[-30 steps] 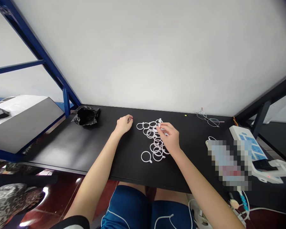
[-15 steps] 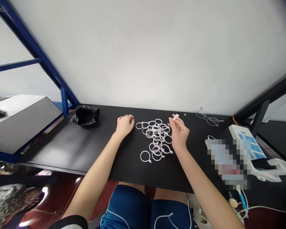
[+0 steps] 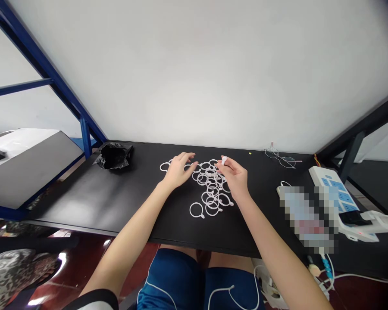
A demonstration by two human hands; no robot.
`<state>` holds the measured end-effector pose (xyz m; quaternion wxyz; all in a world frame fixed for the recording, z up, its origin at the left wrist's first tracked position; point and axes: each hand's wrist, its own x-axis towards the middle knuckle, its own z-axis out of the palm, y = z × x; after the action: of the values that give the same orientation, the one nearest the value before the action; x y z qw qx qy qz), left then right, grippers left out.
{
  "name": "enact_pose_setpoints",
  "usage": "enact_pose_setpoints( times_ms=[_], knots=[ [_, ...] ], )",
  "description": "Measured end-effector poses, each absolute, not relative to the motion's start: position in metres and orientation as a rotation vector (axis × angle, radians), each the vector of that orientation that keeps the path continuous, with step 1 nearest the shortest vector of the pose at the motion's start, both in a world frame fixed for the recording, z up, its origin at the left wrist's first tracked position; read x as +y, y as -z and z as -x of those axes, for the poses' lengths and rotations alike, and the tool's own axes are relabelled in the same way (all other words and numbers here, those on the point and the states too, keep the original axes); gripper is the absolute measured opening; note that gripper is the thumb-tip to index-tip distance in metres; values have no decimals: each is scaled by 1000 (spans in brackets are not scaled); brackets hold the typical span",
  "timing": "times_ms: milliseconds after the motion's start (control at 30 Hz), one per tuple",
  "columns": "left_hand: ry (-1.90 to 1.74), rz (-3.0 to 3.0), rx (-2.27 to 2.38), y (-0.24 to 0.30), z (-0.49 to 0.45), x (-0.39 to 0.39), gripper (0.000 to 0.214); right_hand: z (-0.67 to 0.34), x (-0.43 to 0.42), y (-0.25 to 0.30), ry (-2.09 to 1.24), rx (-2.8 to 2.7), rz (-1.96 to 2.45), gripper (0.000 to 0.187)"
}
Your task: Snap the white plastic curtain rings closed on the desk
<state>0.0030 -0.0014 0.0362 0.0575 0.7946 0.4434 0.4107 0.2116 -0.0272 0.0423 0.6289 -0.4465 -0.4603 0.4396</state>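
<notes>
I see right hand [image 3: 236,178] pinching small white piece [image 3: 223,161] above ring pile [image 3: 211,187] on black surface [image 3: 116,193]. Left hand [image 3: 178,171] open-fingered, resting on pile's left edge, holding nothing.

The desk [image 3: 84,202] is bare and wide open at 9 o'clock from the rings [image 3: 210,189], until the black bag [image 3: 114,156] at 10. At 3 o'clock there is a bare strip, then glasses [image 3: 283,159], a power strip [image 3: 334,189] and cords (a crowded spot). The wall [image 3: 194,77] blocks 12 o'clock.
</notes>
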Motion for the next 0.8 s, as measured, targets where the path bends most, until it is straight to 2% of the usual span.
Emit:
enact_pose_setpoints(
  times_ms=[133,233,467,800],
  knots=[
    [-1193,-2574,1048,-43,-17,-17,37,-207,-34,-34,-846,-1427,970,42],
    [-1311,-2634,923,-44,-21,-21,41,-205,-37,-29,-727,-1615,933,38],
    [-1364,-2694,929,-37,-23,-20,20,-209,-33,-26,-559,-1703,949,35],
    [-1209,-2611,913,-36,-21,-20,25,-214,-31,-29,-524,-1723,1037,34]
  ],
)
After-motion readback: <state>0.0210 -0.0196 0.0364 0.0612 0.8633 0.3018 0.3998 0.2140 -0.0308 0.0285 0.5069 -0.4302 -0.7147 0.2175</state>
